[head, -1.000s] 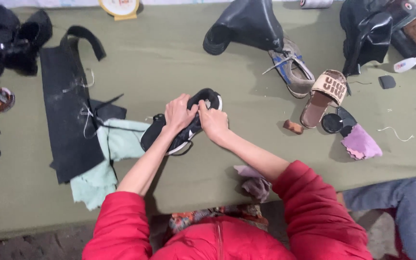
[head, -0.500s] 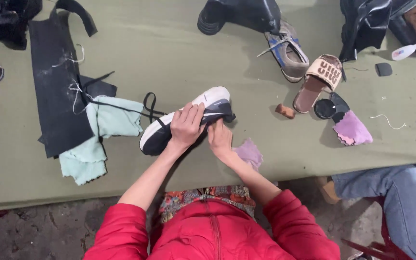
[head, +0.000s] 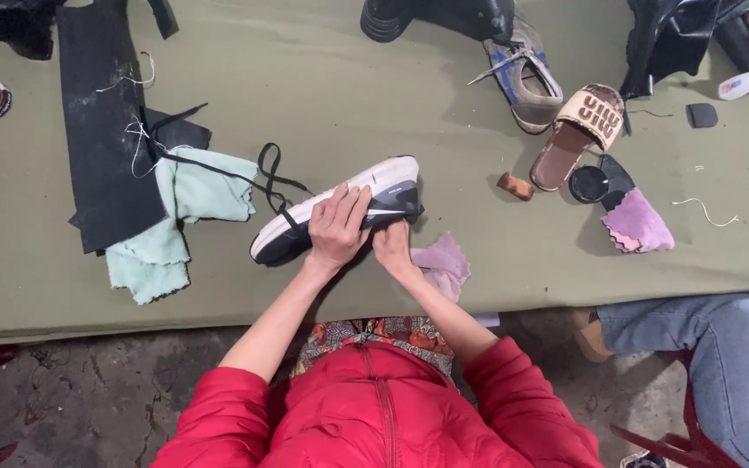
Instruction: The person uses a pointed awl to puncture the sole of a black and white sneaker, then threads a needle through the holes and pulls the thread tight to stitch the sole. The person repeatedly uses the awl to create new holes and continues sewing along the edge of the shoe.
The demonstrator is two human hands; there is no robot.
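Soft, even daylight falls on the olive-green cloth-covered worktop (head: 392,95), without glare. Short, faint shadows lie toward five o'clock of the things. Focus is sharp throughout, with slight wide-angle stretch at the edges.

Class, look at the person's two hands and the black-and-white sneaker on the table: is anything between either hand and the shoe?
Nothing visible. The left hand lies directly on the side of the sneaker, and the right hand touches its lower edge. The lilac cloth lies beside the right hand, not between it and the shoe.
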